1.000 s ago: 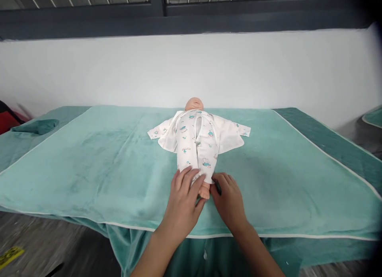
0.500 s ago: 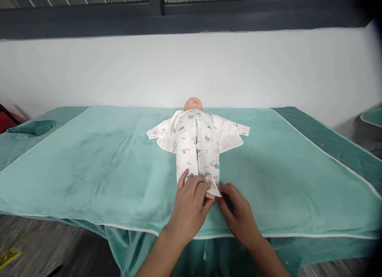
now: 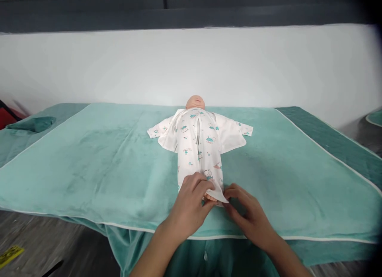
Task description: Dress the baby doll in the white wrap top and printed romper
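A baby doll lies on its back, its head toward the wall. White printed baby clothes cover its body, with the sleeves spread to both sides and a slit down the middle of the front. At the doll's feet, my left hand is closed around the lower end of the garment and a foot; toes peek out beside the thumb. My right hand pinches the pulled-out corner of the trouser leg hem between thumb and forefinger, just right of that foot.
A light green plush blanket with white piping covers the table and hangs over the front edge. Behind it stands a white wall below a dark window frame. Something red is at the far left.
My right hand has drawn the hem corner slightly right and toward me. More of the doll's toes show now. My left hand stays at the feet.
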A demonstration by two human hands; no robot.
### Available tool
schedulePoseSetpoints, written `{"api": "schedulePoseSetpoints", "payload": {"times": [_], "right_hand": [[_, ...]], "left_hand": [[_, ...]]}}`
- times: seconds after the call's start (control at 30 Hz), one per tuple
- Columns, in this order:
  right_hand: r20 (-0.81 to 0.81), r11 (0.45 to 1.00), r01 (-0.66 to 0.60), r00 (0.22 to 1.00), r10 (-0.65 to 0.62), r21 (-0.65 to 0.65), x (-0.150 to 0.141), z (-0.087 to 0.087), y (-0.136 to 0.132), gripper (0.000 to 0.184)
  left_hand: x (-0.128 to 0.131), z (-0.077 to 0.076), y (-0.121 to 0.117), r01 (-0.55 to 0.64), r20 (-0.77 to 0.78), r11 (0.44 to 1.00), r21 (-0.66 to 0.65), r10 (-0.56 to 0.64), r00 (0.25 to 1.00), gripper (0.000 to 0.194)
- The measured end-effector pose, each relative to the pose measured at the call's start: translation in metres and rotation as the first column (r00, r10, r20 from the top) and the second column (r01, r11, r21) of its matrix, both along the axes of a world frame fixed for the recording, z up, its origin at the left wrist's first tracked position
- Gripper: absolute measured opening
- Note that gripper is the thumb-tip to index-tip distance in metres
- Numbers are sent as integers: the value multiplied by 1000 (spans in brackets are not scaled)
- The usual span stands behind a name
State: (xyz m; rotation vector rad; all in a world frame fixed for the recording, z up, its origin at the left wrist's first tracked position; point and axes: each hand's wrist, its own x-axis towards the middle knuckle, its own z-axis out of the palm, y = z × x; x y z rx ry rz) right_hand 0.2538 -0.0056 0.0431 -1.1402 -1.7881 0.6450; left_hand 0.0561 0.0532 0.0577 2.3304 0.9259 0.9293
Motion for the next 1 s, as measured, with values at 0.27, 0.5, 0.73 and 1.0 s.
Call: {"api": "schedulePoseSetpoints", "payload": {"times": [0.27,0.5,0.73,1.0], "right_hand": [[13,999,48,999,-48,0,-10,-17,-6,12],[108,986,148,982,-156,81,9,-13,23,13],[461,911,226,805,-375,346,25,-22,95,38],[520,921,213,773,-363,326,19,-18,133,38]], "left_hand": [[-16,16,5,121,12,962,-243,-122,993,31],[-28,18,16,25,274,946,-324,69,959,6],[-49,-25,90,-411,-51,909,72,414,909,30],[-30,-19,122,-285,-200,912,294,350,915,31]]}}
